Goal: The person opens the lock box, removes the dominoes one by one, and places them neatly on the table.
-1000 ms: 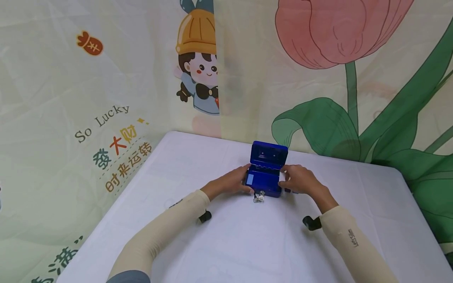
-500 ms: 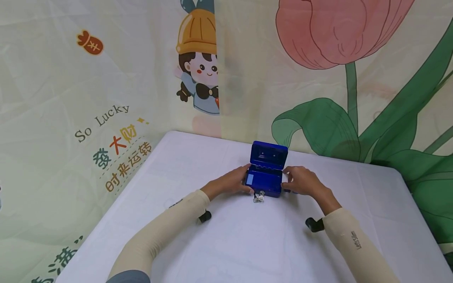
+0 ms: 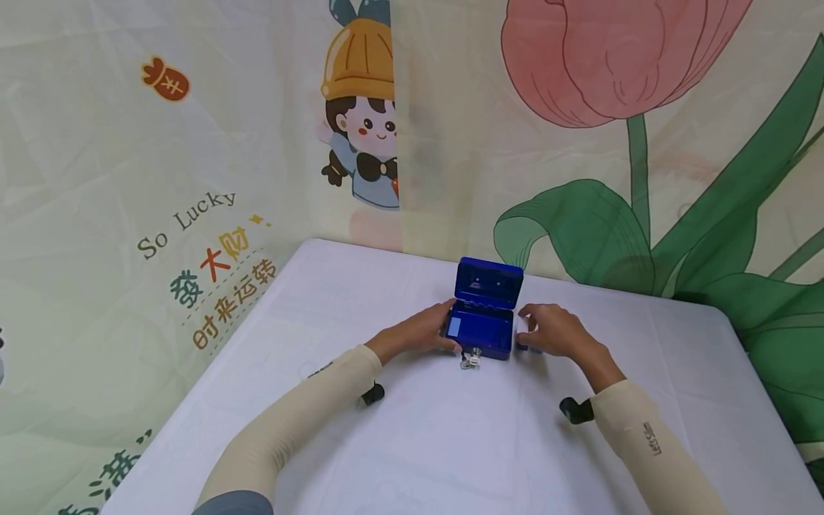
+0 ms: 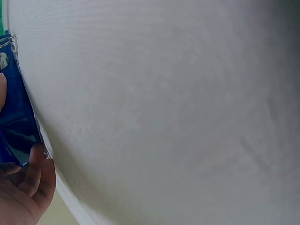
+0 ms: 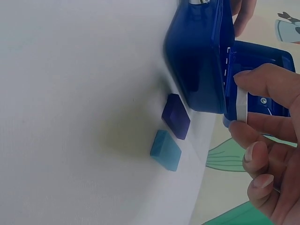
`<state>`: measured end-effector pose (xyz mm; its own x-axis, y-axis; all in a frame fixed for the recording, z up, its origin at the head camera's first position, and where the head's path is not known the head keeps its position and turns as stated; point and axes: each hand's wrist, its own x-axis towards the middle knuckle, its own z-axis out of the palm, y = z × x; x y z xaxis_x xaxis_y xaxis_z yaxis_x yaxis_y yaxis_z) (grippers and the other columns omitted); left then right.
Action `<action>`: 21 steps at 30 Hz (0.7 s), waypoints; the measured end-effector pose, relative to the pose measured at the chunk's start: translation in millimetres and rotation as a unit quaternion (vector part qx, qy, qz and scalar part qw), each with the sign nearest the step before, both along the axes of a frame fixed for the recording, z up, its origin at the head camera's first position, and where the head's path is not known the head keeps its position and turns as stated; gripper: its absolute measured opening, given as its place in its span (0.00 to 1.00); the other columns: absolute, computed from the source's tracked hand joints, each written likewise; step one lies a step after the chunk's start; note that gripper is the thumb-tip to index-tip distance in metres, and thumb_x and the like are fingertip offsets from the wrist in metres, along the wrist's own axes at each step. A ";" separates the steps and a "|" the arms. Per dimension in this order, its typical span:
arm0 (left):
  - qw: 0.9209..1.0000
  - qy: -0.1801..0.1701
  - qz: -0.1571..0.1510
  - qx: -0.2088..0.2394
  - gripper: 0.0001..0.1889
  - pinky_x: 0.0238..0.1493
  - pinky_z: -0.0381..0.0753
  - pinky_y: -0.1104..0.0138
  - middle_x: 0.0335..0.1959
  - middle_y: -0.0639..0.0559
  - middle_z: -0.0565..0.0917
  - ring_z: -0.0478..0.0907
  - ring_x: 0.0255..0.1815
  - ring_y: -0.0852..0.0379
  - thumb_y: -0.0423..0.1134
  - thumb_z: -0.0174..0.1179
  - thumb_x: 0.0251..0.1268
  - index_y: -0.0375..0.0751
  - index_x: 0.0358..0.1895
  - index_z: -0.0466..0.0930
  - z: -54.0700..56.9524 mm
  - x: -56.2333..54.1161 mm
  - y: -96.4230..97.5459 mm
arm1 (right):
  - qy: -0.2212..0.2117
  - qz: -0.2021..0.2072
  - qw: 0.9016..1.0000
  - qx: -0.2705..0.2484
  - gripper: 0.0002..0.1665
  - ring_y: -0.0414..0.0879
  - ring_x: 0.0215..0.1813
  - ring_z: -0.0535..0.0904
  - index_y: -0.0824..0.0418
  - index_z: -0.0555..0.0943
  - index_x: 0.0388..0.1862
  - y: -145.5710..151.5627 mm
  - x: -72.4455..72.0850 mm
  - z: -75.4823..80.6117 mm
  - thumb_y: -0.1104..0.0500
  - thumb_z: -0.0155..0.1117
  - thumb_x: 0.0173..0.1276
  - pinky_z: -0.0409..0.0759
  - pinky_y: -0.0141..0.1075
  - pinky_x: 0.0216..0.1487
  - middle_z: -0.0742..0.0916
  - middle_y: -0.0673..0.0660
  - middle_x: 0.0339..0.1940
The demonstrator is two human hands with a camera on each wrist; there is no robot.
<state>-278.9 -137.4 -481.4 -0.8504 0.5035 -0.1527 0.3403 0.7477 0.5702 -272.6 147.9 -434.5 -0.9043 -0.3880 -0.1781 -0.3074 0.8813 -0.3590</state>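
Note:
A small blue cash box point(image 3: 479, 330) stands on the table with its lid point(image 3: 489, 282) raised. My left hand point(image 3: 428, 329) grips its left end, thumb at the front and fingers toward the back; in the left wrist view the hand point(image 4: 28, 192) shows at the edge of the box. Just off the right end, my right hand point(image 3: 555, 330) pinches a thin white block point(image 5: 242, 104) between thumb and fingers. Below that hand, a purple block point(image 5: 176, 116) and a light blue block point(image 5: 166, 151) lie on the table beside the box.
Metal keys point(image 3: 471, 361) hang at the box's front. A pale label point(image 3: 454, 327) shows inside at the left. White cloth covers the table point(image 3: 412, 443), and a printed curtain point(image 3: 444, 143) rises directly behind its back edge.
My right hand, with the white block, has drawn slightly to the right, away from the box's end. The left hand and the box have stayed in place.

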 end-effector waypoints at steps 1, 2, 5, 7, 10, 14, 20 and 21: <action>1.000 -0.001 0.001 0.000 0.57 0.79 0.57 0.53 0.80 0.40 0.58 0.57 0.80 0.46 0.54 0.71 0.60 0.41 0.82 0.41 0.0 0.2 0.2 | -0.002 -0.002 1.000 0.000 0.30 0.48 0.39 0.81 0.65 0.78 0.62 0.7 0.0 0.1 0.51 0.71 0.66 0.85 0.43 0.43 0.87 0.59 0.44; 1.000 -0.001 0.001 0.000 0.57 0.79 0.57 0.53 0.80 0.40 0.58 0.57 0.80 0.46 0.54 0.71 0.60 0.41 0.82 0.41 -0.1 0.0 0.4 | -0.001 -0.003 1.000 0.000 0.30 0.48 0.40 0.81 0.64 0.79 0.62 1.4 0.0 0.3 0.51 0.71 0.66 0.85 0.43 0.42 0.87 0.59 0.44; 1.000 -0.001 0.002 -0.001 0.57 0.79 0.58 0.54 0.80 0.41 0.58 0.57 0.80 0.47 0.55 0.71 0.60 0.41 0.82 0.41 -0.6 -0.2 0.7 | -0.001 -0.006 1.000 -0.001 0.30 0.48 0.39 0.81 0.65 0.79 0.62 3.6 0.3 0.8 0.51 0.71 0.65 0.84 0.43 0.42 0.87 0.59 0.44; 1.000 0.000 0.000 -0.001 0.57 0.79 0.58 0.54 0.80 0.41 0.58 0.57 0.80 0.47 0.55 0.71 0.59 0.41 0.82 0.41 -1.1 -0.6 0.7 | -0.002 -0.007 1.000 -0.001 0.29 0.48 0.39 0.81 0.65 0.79 0.61 5.2 0.2 0.2 0.51 0.71 0.65 0.84 0.43 0.42 0.87 0.59 0.43; 1.000 0.000 -0.001 0.000 0.57 0.79 0.57 0.54 0.80 0.41 0.58 0.57 0.80 0.47 0.55 0.71 0.59 0.42 0.82 0.41 -2.4 -1.4 0.5 | -0.004 -0.007 1.000 -0.001 0.29 0.48 0.39 0.81 0.65 0.79 0.61 7.8 -0.6 -1.6 0.52 0.71 0.65 0.84 0.43 0.42 0.87 0.59 0.43; 1.000 -0.002 -0.001 0.000 0.57 0.79 0.57 0.53 0.81 0.42 0.57 0.56 0.80 0.47 0.56 0.71 0.59 0.42 0.82 0.40 -3.3 -1.7 0.2 | -0.006 -0.006 1.000 -0.001 0.29 0.48 0.40 0.81 0.65 0.79 0.61 12.0 -1.6 -4.2 0.51 0.71 0.65 0.84 0.44 0.43 0.87 0.58 0.42; 1.000 -0.003 -0.002 0.001 0.57 0.79 0.58 0.54 0.80 0.42 0.58 0.58 0.80 0.47 0.55 0.71 0.59 0.43 0.82 0.41 -2.1 -1.9 0.5 | -0.009 -0.009 1.000 0.001 0.29 0.49 0.42 0.81 0.65 0.79 0.61 17.0 -2.1 -4.5 0.52 0.72 0.65 0.84 0.46 0.45 0.87 0.59 0.43; 1.000 -0.002 -0.003 0.002 0.57 0.79 0.58 0.54 0.80 0.42 0.59 0.58 0.80 0.48 0.55 0.71 0.59 0.43 0.82 0.41 -2.0 -2.1 0.5 | -0.009 -0.010 1.000 0.002 0.29 0.50 0.42 0.81 0.65 0.79 0.61 17.7 -2.1 -4.1 0.52 0.72 0.65 0.84 0.46 0.45 0.87 0.59 0.44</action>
